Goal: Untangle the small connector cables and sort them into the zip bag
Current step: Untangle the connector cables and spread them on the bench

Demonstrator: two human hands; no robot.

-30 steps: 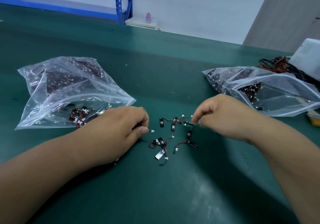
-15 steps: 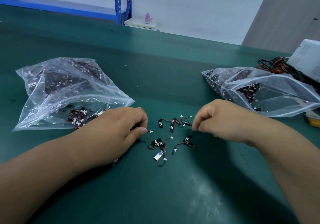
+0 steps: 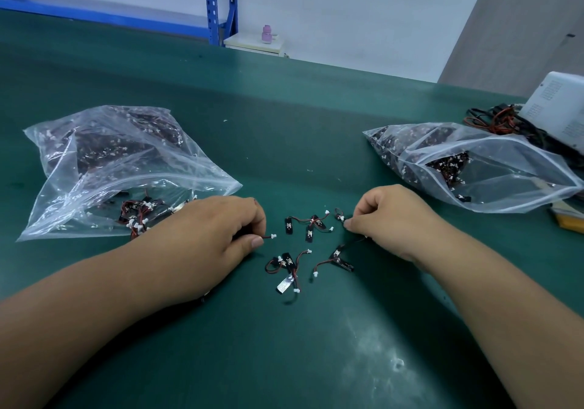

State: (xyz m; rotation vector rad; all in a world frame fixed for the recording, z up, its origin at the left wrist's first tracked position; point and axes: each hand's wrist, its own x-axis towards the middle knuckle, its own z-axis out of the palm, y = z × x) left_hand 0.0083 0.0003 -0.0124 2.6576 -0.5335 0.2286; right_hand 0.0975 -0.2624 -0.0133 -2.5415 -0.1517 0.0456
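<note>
A dark green counter (image 3: 284, 355) is seen filling most of the view, with a blue shelving frame (image 3: 218, 4) set behind its far edge. Two clear zip bags are laid on it, well apart. The left zip bag (image 3: 94, 168) is packed at its far end with a dark mass of cables, and a looser bunch of them is seen near its zip strip. The right zip bag (image 3: 493, 171) is held open at its mouth, and dark cables dotted with white plugs are gathered inside towards its closed end. A white perforated box (image 3: 556, 108) and a tangle of red and black wires (image 3: 493, 121) are placed beyond it. Between the bags, both hands are rested on the counter. The grip of the left hand (image 3: 205, 238) is clenched around a red-and-black lead (image 3: 264, 237), from which a white plug (image 3: 273, 236) is left protruding past the thumb. The grip of the right hand (image 3: 388, 219) is closed, and a small looped cable (image 3: 339, 216) is pinched at its fingertips. The loose connector cables (image 3: 289, 263) are scattered on the counter between and just below the hands: each is made up of a short, thin red and black wire, a flat black tab and a tiny white plug, and several are crossed over one another.
</note>
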